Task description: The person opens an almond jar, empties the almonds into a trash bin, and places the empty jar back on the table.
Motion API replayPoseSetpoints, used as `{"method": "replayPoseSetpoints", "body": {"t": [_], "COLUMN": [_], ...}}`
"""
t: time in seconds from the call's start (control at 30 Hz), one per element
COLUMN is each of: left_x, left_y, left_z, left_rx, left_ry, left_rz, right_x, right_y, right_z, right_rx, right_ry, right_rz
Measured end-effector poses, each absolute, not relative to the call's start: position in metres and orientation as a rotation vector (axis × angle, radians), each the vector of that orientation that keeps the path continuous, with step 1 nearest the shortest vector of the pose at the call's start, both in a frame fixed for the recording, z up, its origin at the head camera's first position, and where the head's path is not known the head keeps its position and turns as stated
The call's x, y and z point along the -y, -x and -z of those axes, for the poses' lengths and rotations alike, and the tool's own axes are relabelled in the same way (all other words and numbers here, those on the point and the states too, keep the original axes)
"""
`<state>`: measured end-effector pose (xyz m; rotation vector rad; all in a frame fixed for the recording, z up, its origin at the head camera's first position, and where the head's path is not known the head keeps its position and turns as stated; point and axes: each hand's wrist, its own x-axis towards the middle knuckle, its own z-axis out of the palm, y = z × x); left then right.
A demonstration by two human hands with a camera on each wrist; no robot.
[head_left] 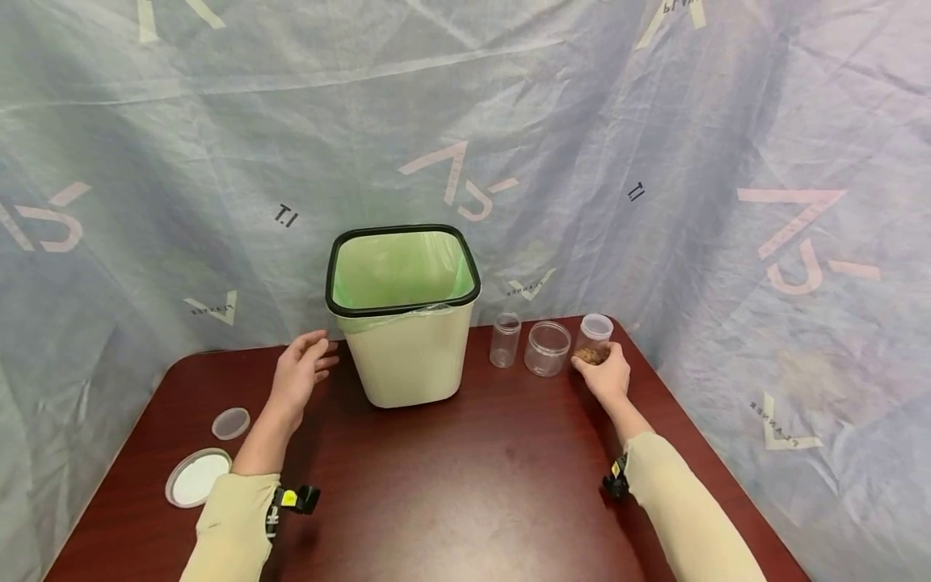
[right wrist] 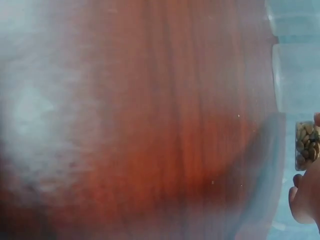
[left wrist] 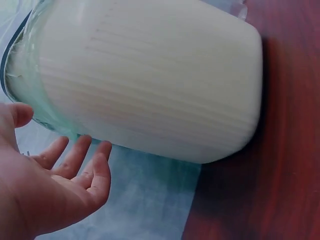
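My right hand point(head_left: 608, 375) grips a clear plastic jar point(head_left: 594, 339) with a whitish lid, at the table's back right. Brown seeds or nuts point(right wrist: 306, 145) lie in the bottom of that jar; their exact kind is hard to tell. Most of the right hand is cut off in the right wrist view. My left hand point(head_left: 296, 372) is beside the left side of a cream trash bin point(head_left: 410, 360), holding nothing. Its fingers point(left wrist: 75, 155) are relaxed and slightly bent. A green liner point(head_left: 400, 271) hangs inside the bin under a black rim.
A narrow clear jar point(head_left: 505, 341) and a wider clear jar point(head_left: 547, 349) stand between the bin and the right hand. Two round lids, a small clear one point(head_left: 230, 423) and a larger white one point(head_left: 200, 478), lie left on the table point(head_left: 465, 485). Printed cloth point(head_left: 567, 162) hangs behind.
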<state>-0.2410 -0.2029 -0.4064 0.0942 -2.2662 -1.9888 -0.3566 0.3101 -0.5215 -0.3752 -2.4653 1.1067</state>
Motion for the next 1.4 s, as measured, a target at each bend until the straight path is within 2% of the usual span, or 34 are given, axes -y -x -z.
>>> {"method": "replayPoseSetpoints", "body": {"t": [0.4, 0.7, 1.4], "left_x": [0.193, 0.19, 0.172], "left_y": [0.211, 0.207, 0.188], "left_z": [0.422, 0.43, 0.42], "left_rx": [2.343, 2.444, 2.463], "left_ry": [0.065, 0.113, 0.39], "left_rz": [1.894, 1.754, 1.639], "right_x": [-0.298, -0.288, -0.244], "right_y": [0.337, 0.321, 0.27], "right_z": [0.508, 0.499, 0.466], "right_rx": [2.395, 2.306, 2.198], "right_ry": [0.237, 0.087, -0.389], "right_rz": [-1.144, -1.197, -1.11]}}
